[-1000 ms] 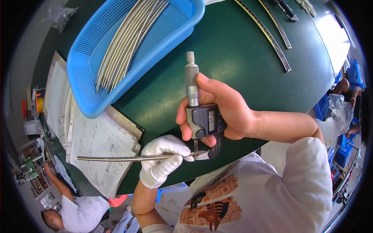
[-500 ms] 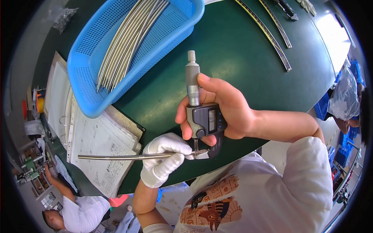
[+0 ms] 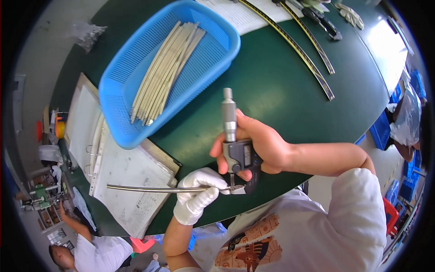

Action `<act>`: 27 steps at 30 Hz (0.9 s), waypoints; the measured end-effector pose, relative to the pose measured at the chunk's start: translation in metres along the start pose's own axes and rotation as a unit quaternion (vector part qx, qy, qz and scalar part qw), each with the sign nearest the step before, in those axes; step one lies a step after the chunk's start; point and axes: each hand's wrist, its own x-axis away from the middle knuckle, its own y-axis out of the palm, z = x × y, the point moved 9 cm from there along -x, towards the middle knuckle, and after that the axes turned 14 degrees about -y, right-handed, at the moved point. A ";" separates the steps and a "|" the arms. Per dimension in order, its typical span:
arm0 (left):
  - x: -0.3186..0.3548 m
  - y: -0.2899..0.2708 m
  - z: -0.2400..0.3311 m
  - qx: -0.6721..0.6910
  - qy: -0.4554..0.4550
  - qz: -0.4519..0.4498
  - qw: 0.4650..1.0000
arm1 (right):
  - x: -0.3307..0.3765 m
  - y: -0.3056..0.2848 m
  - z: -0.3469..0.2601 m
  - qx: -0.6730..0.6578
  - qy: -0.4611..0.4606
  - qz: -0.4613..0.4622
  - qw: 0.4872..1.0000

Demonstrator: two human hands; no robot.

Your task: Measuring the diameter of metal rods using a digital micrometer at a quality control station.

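Note:
In my left hand (image 3: 195, 195), covered by a white glove, a thin metal rod (image 3: 149, 188) is pinched near its right end. The rod lies roughly level, its long part reaching left over the papers. My bare right hand (image 3: 265, 147) is wrapped round a digital micrometer (image 3: 238, 156), its grey thimble pointing away from me. The rod's right end sits at the micrometer's jaws, by my left fingertips; whether the jaws touch it I cannot tell. Beyond my hands stands a blue plastic basket (image 3: 113, 129) holding several similar metal rods (image 3: 165, 75).
An open ring binder with printed sheets (image 3: 131, 190) lies at the left on the green table (image 3: 290, 86). Two steel rulers (image 3: 297, 47), a black-handled tool (image 3: 324, 22) and a glove (image 3: 351, 16) lie at the far right. Another person (image 3: 97, 254) works at the lower left.
The view has shifted, so basket, papers and both hands appear lower and slightly right. My grip on rod and micrometer looks the same.

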 end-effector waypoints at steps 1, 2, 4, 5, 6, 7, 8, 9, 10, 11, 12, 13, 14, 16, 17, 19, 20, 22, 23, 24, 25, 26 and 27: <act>0.001 -0.003 0.003 -0.029 0.031 0.009 0.999 | 0.001 0.000 -0.001 0.002 -0.003 0.000 1.000; 0.003 -0.007 0.008 -0.060 0.062 0.019 0.996 | 0.000 0.003 -0.001 0.007 -0.009 -0.013 1.000; 0.002 -0.018 0.025 -0.062 0.120 0.054 0.989 | 0.000 -0.005 0.001 -0.020 -0.003 0.011 1.000; 0.006 -0.029 0.027 -0.019 0.076 0.086 0.993 | 0.001 -0.006 -0.001 -0.008 0.003 0.010 1.000; 0.014 -0.040 0.035 0.013 0.069 0.128 0.989 | 0.001 -0.003 -0.001 -0.008 -0.003 -0.003 1.000; 0.026 -0.053 0.045 -0.032 0.052 0.204 0.977 | 0.001 -0.002 0.001 -0.001 -0.003 -0.007 1.000; 0.038 -0.065 0.057 -0.076 0.036 0.277 0.957 | 0.001 -0.001 0.002 0.005 -0.003 -0.009 1.000; 0.046 -0.075 0.071 -0.119 0.041 0.331 0.935 | 0.001 0.001 0.004 0.014 -0.005 -0.015 1.000; 0.046 -0.083 0.084 -0.158 0.044 0.379 0.911 | 0.001 -0.002 0.003 0.015 -0.010 -0.016 1.000; 0.034 -0.080 0.099 -0.242 0.020 0.357 0.902 | 0.001 -0.007 0.003 0.023 -0.012 -0.012 1.000; 0.030 -0.081 0.113 -0.248 0.025 0.362 0.898 | 0.003 -0.004 0.002 0.030 -0.013 -0.018 0.999; 0.020 -0.074 0.126 -0.386 0.019 0.352 0.853 | 0.002 -0.002 0.001 0.031 -0.019 -0.024 0.999; 0.008 -0.066 0.135 -0.515 0.012 0.335 0.789 | 0.001 -0.002 0.001 0.029 -0.017 -0.026 0.999; -0.018 -0.060 0.147 -0.571 -0.024 0.339 0.747 | 0.000 -0.002 0.002 0.029 -0.020 -0.025 0.999; -0.029 -0.058 0.149 -0.621 -0.065 0.343 0.702 | 0.000 -0.001 0.002 0.026 -0.023 -0.030 0.999; -0.057 -0.056 0.154 -0.659 -0.054 0.323 0.677 | 0.000 -0.002 0.001 0.027 -0.031 -0.036 0.999; -0.070 -0.055 0.150 -0.695 -0.049 0.302 0.651 | 0.001 -0.003 0.002 0.024 -0.028 -0.035 0.999; -0.086 -0.060 0.145 -0.716 -0.031 0.299 0.630 | 0.001 0.000 0.003 0.021 -0.029 -0.039 0.999; -0.092 -0.059 0.143 -0.736 -0.017 0.293 0.611 | 0.002 0.001 0.004 0.022 -0.026 -0.038 0.999; -0.098 -0.059 0.140 -0.738 -0.015 0.290 0.609 | 0.001 -0.001 0.005 0.021 -0.022 -0.034 0.999; -0.104 -0.061 0.135 -0.725 -0.028 0.279 0.628 | 0.001 -0.001 0.004 0.019 -0.025 -0.033 0.999; -0.108 -0.062 0.132 -0.712 -0.042 0.269 0.647 | 0.001 -0.002 0.004 0.024 -0.025 -0.031 0.999; -0.110 -0.060 0.129 -0.701 -0.078 0.254 0.662 | 0.002 -0.002 0.004 0.028 -0.024 -0.028 0.999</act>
